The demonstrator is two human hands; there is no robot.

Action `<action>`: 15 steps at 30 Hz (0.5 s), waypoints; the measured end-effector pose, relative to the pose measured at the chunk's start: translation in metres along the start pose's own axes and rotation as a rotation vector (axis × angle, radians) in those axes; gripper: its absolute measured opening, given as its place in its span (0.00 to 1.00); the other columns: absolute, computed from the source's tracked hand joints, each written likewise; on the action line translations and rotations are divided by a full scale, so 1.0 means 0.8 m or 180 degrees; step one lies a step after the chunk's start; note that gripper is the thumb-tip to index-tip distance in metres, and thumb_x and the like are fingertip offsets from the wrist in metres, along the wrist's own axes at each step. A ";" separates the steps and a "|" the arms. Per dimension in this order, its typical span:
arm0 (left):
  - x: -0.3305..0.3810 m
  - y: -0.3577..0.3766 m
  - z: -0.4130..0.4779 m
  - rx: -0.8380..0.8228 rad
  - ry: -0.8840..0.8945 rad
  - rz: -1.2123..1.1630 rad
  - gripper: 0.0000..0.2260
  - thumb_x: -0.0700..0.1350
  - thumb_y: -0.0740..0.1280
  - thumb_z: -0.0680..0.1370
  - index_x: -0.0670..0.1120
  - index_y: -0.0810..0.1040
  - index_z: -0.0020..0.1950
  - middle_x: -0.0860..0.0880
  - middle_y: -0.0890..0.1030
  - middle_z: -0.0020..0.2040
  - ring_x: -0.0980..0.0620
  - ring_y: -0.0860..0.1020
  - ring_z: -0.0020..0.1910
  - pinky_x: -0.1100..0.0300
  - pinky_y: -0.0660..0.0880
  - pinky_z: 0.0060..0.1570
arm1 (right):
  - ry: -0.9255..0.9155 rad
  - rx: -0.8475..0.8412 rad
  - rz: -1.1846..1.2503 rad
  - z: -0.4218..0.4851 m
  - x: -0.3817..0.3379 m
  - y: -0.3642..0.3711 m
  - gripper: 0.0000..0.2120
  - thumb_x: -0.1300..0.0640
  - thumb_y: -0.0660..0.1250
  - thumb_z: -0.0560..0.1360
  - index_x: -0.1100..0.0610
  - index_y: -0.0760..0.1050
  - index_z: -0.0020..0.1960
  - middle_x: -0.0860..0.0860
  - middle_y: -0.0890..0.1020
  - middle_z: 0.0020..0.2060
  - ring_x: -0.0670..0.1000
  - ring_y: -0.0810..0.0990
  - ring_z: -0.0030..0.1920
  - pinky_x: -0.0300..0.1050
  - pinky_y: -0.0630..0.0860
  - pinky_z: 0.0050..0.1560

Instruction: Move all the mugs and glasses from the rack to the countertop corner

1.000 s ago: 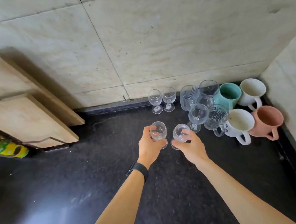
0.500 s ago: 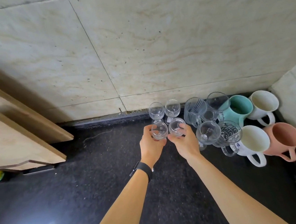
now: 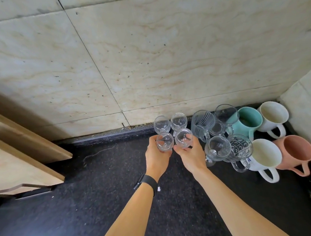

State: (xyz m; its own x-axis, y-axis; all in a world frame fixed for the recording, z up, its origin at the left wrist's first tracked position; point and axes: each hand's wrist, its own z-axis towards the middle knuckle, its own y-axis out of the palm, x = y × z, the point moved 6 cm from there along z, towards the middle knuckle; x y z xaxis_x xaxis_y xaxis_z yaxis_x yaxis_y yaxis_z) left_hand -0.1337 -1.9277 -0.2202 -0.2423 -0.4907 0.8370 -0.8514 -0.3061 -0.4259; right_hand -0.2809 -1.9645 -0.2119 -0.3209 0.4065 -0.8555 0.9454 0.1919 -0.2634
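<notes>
My left hand (image 3: 156, 160) grips a small clear stemmed glass (image 3: 165, 141). My right hand (image 3: 191, 157) grips a second small stemmed glass (image 3: 183, 138) right beside it. Both sit just in front of two like glasses (image 3: 162, 124) (image 3: 178, 121) standing by the wall. To the right cluster larger glasses (image 3: 202, 122) (image 3: 226, 114), a stemmed glass (image 3: 217, 149) and a patterned glass mug (image 3: 240, 147). Behind them stand a teal mug (image 3: 250, 120), two white mugs (image 3: 273, 115) (image 3: 266, 154) and a pink mug (image 3: 295, 151) in the corner.
The black stone countertop (image 3: 83, 210) meets beige marble walls (image 3: 144, 52) at back and right. Wooden boards (image 3: 17, 150) lean at the left. A black band is on my left wrist (image 3: 146, 182).
Both hands moved forward with their glasses, from mid-counter to just in front of the two glasses by the wall. The camera tilted closer to the corner.
</notes>
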 end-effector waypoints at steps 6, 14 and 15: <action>-0.004 -0.002 0.002 -0.0064 0.0058 0.0033 0.22 0.44 0.76 0.71 0.59 0.69 0.59 0.55 0.81 0.53 0.53 0.80 0.54 0.52 0.79 0.54 | -0.0008 0.0025 -0.0007 0.000 0.003 -0.001 0.33 0.57 0.75 0.74 0.51 0.65 0.75 0.46 0.76 0.66 0.46 0.79 0.57 0.42 0.73 0.59; -0.005 0.000 0.001 -0.0121 0.0119 0.0162 0.22 0.44 0.75 0.72 0.54 0.70 0.62 0.52 0.81 0.55 0.51 0.79 0.53 0.54 0.78 0.53 | 0.0148 -0.0145 -0.0083 -0.001 0.004 -0.001 0.37 0.60 0.75 0.74 0.51 0.61 0.77 0.47 0.75 0.69 0.51 0.78 0.66 0.46 0.72 0.65; -0.007 -0.001 0.000 -0.0147 0.0098 0.0215 0.23 0.44 0.75 0.73 0.53 0.70 0.63 0.52 0.81 0.55 0.51 0.80 0.53 0.54 0.78 0.53 | 0.0215 -0.0178 -0.0024 -0.002 0.006 -0.002 0.38 0.61 0.74 0.74 0.52 0.59 0.78 0.47 0.73 0.71 0.51 0.77 0.67 0.47 0.72 0.67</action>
State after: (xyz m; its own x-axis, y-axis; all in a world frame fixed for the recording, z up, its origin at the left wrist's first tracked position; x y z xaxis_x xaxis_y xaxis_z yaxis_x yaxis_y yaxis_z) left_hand -0.1315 -1.9249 -0.2246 -0.3134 -0.4832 0.8175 -0.8531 -0.2348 -0.4659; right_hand -0.2841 -1.9610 -0.2150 -0.3328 0.4638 -0.8211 0.9389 0.2440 -0.2427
